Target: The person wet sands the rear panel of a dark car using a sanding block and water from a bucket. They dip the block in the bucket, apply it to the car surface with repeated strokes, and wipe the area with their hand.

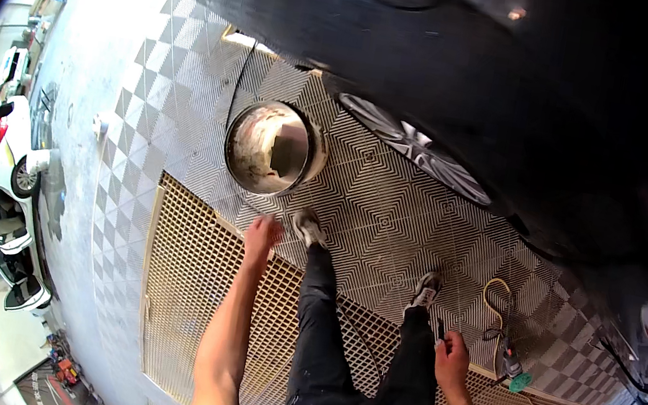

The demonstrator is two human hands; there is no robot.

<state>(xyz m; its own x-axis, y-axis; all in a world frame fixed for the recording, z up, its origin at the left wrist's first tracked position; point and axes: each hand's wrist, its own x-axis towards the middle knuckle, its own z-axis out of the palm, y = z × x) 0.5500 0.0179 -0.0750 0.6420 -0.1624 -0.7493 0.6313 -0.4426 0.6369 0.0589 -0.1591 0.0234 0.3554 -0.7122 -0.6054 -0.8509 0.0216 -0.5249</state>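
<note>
My left hand (263, 235) hangs in front of me with its fingers curled closed, just short of a round bucket; whether it holds anything is hidden. The bucket (318, 156) stands on the tiled floor, pale and stained inside, with a dark grey blocky thing (290, 151) in it. Lower right, beside my leg, my right hand (452, 362) is closed around a slim dark stick-like thing (441, 330), its kind too small to tell. Neither hand touches the dark car (416, 47) ahead, whose spoked wheel (421, 150) shows beyond my feet.
A metal floor grating (185, 274) runs under my legs. To the right lies a power tool with a green round pad (519, 381), near a looped yellow cord (486, 292). A dark hose (239, 79) lies behind the bucket. White cars (10, 178) stand far left.
</note>
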